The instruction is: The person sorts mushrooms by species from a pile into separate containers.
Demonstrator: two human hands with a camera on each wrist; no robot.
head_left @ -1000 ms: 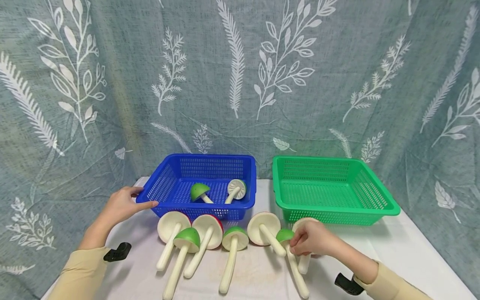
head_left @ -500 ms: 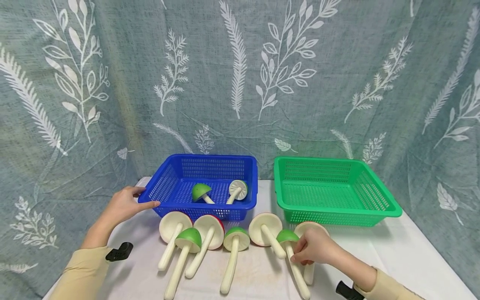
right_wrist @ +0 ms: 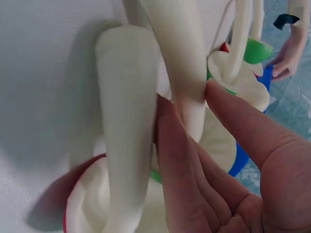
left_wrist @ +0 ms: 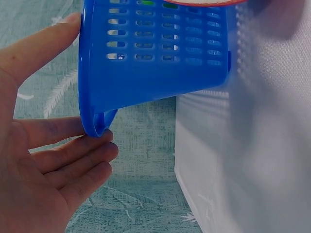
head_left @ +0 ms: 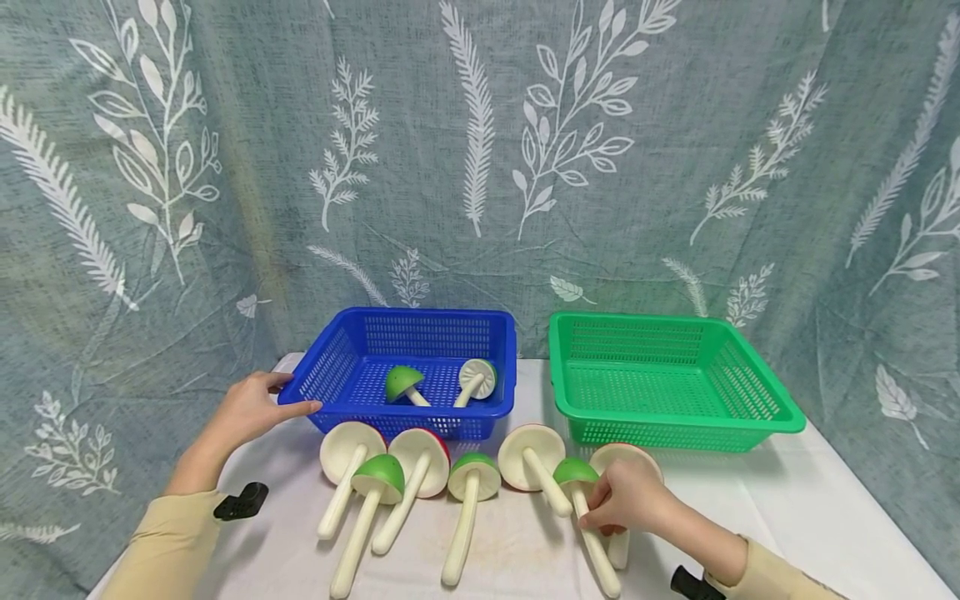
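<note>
Toy mushrooms with pale stems lie on the white table. My right hand (head_left: pixel 628 496) pinches the stem (right_wrist: pixel 183 68) of a green-capped mushroom (head_left: pixel 576 472), thumb on one side and fingers on the other. Directly beside it, partly hidden by that hand, lies a red-rimmed mushroom (head_left: pixel 619 552); its thick stem (right_wrist: pixel 126 97) fills the near part of the right wrist view. My left hand (head_left: pixel 243 412) holds the near left corner of the blue basket (left_wrist: pixel 150 82), thumb on the rim and fingers at the corner lip. Two green-capped mushrooms (head_left: pixel 404 383) lie inside that basket.
A green basket (head_left: pixel 675 423) stands at the back right. Along the blue basket's front lie a green-capped mushroom (head_left: pixel 378 479), another green-capped one (head_left: pixel 474 479) and several red-rimmed ones, such as the pale-faced mushroom (head_left: pixel 531 458). A patterned curtain (head_left: pixel 480 167) hangs behind.
My right hand has shifted slightly while staying at the green-capped mushroom's stem. The red-rimmed mushroom beside it has slid a little towards me. My left hand stays at the blue basket's corner.
</note>
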